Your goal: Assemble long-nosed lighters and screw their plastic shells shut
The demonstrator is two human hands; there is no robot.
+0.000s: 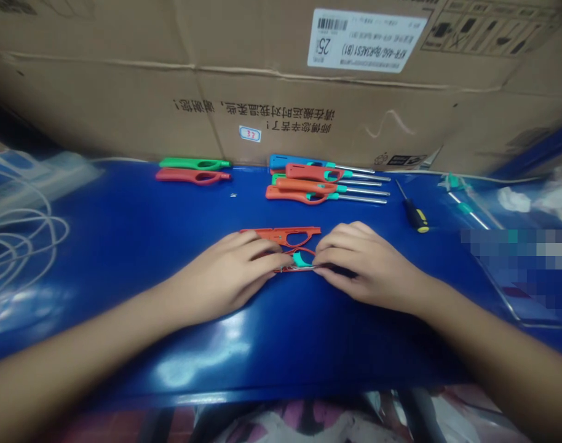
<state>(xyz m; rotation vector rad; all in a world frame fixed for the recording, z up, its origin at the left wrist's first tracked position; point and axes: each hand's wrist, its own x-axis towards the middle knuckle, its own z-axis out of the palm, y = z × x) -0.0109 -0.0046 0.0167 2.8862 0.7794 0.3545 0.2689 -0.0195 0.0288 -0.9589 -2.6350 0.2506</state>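
My left hand [230,271] and my right hand [359,261] meet at the middle of the blue table [124,246]. Both pinch an orange lighter half with a teal trigger [302,259] lying flat between the fingertips. A second orange lighter shell [285,234] lies just behind the hands, touching the left fingers. Most of the held part is hidden under the fingers.
Several finished long lighters [318,181] with metal nozzles lie behind. A green shell [193,163] and a red shell [193,177] lie back left. A yellow-black screwdriver [414,213] lies right. Cardboard boxes [281,80] wall the back. White cable [18,240] coils left.
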